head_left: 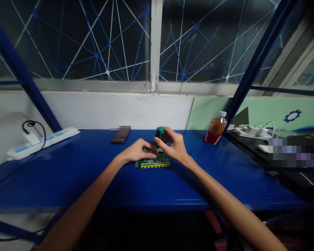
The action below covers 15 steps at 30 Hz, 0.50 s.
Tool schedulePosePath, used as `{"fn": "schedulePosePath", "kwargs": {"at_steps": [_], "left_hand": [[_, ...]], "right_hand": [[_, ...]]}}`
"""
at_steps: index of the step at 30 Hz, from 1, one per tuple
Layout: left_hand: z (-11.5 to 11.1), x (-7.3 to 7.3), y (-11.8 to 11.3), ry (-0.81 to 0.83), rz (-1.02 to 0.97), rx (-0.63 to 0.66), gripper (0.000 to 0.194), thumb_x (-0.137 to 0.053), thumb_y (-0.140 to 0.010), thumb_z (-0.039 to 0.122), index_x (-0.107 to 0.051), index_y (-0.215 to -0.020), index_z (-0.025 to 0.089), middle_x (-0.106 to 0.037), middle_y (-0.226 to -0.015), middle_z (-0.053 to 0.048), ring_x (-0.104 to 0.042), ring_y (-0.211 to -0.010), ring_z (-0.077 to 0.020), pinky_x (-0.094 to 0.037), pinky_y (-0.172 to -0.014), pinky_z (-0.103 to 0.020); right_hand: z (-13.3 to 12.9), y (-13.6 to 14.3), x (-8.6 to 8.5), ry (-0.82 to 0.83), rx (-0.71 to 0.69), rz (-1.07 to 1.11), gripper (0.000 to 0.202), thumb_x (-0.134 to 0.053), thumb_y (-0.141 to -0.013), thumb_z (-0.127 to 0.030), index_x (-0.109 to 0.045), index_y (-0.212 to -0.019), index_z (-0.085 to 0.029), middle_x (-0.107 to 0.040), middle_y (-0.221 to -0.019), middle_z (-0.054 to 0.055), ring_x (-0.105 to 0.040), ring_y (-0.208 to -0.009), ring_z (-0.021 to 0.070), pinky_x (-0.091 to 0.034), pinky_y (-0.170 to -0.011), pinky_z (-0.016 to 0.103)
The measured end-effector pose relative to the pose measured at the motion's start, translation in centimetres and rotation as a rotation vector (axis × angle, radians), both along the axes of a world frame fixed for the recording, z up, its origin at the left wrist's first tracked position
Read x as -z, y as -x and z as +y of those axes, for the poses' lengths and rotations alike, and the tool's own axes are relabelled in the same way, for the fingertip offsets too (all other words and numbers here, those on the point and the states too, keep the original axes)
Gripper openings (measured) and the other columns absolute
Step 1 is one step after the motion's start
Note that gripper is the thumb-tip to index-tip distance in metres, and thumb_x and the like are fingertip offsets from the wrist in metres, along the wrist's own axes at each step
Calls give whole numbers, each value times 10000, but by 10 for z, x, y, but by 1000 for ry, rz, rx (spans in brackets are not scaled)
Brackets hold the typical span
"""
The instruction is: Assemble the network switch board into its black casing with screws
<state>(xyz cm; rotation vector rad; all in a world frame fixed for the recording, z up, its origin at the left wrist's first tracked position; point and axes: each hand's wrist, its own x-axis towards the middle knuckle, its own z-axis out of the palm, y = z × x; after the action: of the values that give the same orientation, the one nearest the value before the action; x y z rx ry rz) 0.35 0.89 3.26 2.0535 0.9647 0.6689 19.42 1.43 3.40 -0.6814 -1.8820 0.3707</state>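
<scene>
A green circuit board (163,159) with a yellow connector strip along its near edge lies on the blue table. My right hand (174,143) is closed around the handle of a green and black screwdriver (160,132), held upright over the board. The screwdriver's shaft points down at the board, close to my left fingertips. My left hand (140,150) reaches over the board's left side with its fingers bent and close together; whether they pinch the shaft or a small part is too small to tell.
Behind the board to the left lies a dark phone (121,135). A white power strip (48,141) with a black cable runs along the left side. A drink bottle (216,128) stands at the back right. Blue frame posts rise at both sides.
</scene>
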Motion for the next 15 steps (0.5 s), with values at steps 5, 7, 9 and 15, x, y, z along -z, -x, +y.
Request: {"fn": "schedulePosePath", "kwargs": {"at_steps": [5, 7, 9, 15], "left_hand": [[-2, 0, -3, 1, 26, -10, 196, -709, -708, 302, -733, -787, 123, -691, -718, -56, -578, -646, -142, -420, -603, -256], [-3, -1, -3, 2, 27, -8, 180, -704, -711, 284, -736, -791, 126, -696, -722, -56, -584, -649, -143, -422, -605, -255], [-3, -1, -4, -8, 17, 1, 174, -699, -720, 276, -739, -804, 129, -705, -739, -61, -595, -664, -148, -432, -620, -259], [0, 5, -3, -40, -1, -22, 180, -702, -734, 287, -748, -820, 136, -738, -801, -77, -646, -749, -185, -472, -702, -287]], "right_hand": [[-3, 0, -3, -21, -28, -7, 316, -579, -847, -374, -575, -1096, -180, -622, -748, 5, -575, -610, 119, -504, -596, 266], [-3, 0, -3, -24, -35, -7, 323, -579, -845, -374, -576, -1101, -176, -623, -751, 5, -578, -616, 120, -505, -597, 267], [-4, 0, -3, -24, -41, -13, 331, -579, -844, -376, -576, -1105, -173, -619, -749, 4, -579, -620, 122, -505, -596, 269], [-3, 0, -1, -21, -39, -40, 345, -588, -835, -387, -574, -1105, -173, -627, -757, 8, -577, -615, 123, -504, -593, 274]]}}
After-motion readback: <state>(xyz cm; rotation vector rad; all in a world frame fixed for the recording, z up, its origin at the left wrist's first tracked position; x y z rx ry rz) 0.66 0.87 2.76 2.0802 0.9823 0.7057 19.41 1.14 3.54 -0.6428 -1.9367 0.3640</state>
